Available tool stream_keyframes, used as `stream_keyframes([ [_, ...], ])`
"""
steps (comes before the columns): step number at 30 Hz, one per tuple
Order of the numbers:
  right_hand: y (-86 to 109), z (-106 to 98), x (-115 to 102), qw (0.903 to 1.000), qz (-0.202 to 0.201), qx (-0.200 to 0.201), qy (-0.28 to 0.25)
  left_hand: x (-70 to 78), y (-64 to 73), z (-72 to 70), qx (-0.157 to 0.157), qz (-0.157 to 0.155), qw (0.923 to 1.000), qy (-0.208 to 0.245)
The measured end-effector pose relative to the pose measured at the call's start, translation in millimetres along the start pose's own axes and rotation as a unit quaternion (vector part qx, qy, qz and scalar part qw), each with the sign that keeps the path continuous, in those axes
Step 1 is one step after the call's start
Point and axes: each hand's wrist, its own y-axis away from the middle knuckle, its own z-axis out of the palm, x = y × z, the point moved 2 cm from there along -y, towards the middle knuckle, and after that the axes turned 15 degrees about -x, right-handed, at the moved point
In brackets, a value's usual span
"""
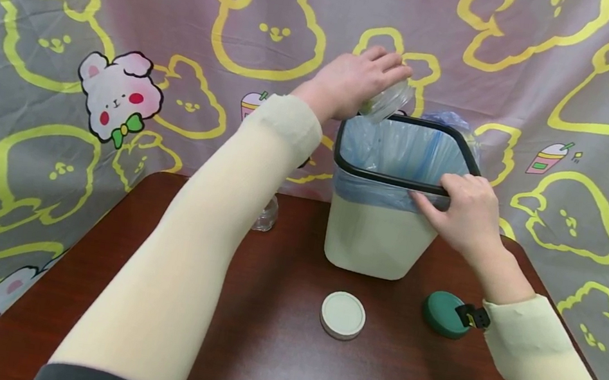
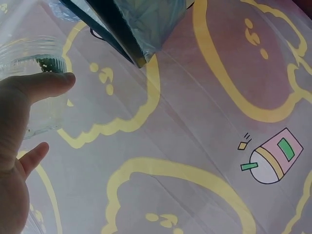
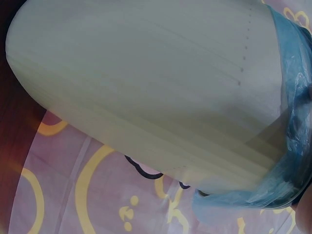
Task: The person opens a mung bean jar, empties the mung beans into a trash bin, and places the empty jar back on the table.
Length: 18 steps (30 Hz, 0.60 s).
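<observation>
My left hand (image 1: pixel 352 80) holds a clear glass jar (image 1: pixel 391 101) tilted over the left rim of a cream trash bin (image 1: pixel 370 238). In the left wrist view, a small dark green clump shows inside the jar (image 2: pixel 41 107) near its threaded neck. My right hand (image 1: pixel 471 210) grips the bin's black rim at the near right corner, thumb outside on the blue liner bag (image 1: pixel 363 188). Only a bit of that hand shows at the edge of the right wrist view, where the bin's side (image 3: pixel 146 87) fills most of the picture.
A white round lid (image 1: pixel 343 315) lies on the dark wooden table (image 1: pixel 264 353) in front of the bin. To the right, by the right wrist, is a green lid (image 1: pixel 445 315). Another clear jar (image 1: pixel 267 216) stands partly behind the left forearm. A patterned curtain (image 1: pixel 153 19) hangs behind.
</observation>
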Motion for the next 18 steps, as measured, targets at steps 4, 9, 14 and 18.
stream_keyframes([
  [4, -0.4, 0.6, -0.4, 1.0000, -0.003, 0.001, -0.001, -0.7, 0.9, 0.1, 0.012, 0.003, 0.9998, -0.012],
  [9, -1.0, 1.3, -0.5, 1.0000, -0.001, 0.000, 0.000, -1.6, 3.1, -2.3, 0.049, 0.002, 0.9962, -0.072],
  [14, -1.3, 1.4, 0.6, 1.0000, 0.003, -0.002, 0.000, 0.7, 2.0, -4.2, 0.037, 0.011, 0.9956, -0.086],
  [18, -0.8, 1.1, 1.2, 1.0000, 0.003, -0.002, 0.001, 2.3, 0.1, -4.1, 0.031, 0.014, 0.9967, -0.073],
])
